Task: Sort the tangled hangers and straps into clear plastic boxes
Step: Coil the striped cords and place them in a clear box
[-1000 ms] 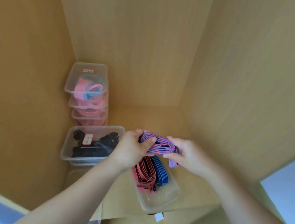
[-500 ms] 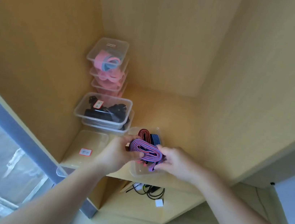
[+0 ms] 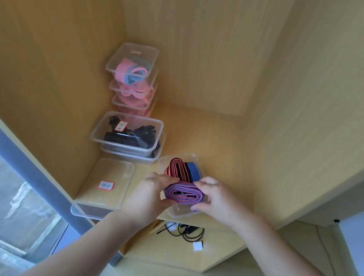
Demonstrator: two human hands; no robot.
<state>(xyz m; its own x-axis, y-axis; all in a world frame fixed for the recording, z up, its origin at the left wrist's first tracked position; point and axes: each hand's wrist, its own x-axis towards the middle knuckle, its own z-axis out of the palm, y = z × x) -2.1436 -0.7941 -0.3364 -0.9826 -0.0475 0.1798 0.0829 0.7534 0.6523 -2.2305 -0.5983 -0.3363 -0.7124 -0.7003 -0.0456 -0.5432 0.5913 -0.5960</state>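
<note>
A rolled strap with red and blue stripes (image 3: 183, 194) sits between my two hands at the near end of an open clear plastic box (image 3: 166, 161) on the wooden shelf. My left hand (image 3: 152, 192) grips the roll's left end. From the right, my right hand (image 3: 214, 197) holds the other end, fingers curled over the top. Behind the roll, inside the same box, stand a red rolled strap (image 3: 175, 168) and a blue rolled strap (image 3: 192, 171).
Left of the open box lies a lidded clear box (image 3: 105, 185) with a red label. Behind it are two stacked boxes of black straps (image 3: 127, 135) and a stack of boxes with pink bands (image 3: 132, 74). Wooden walls close in the shelf. Cables (image 3: 186, 231) lie below.
The striped roll has come down from above the box into its near end, both hands still around it. The view has shifted so the shelf sits further right and higher.
</note>
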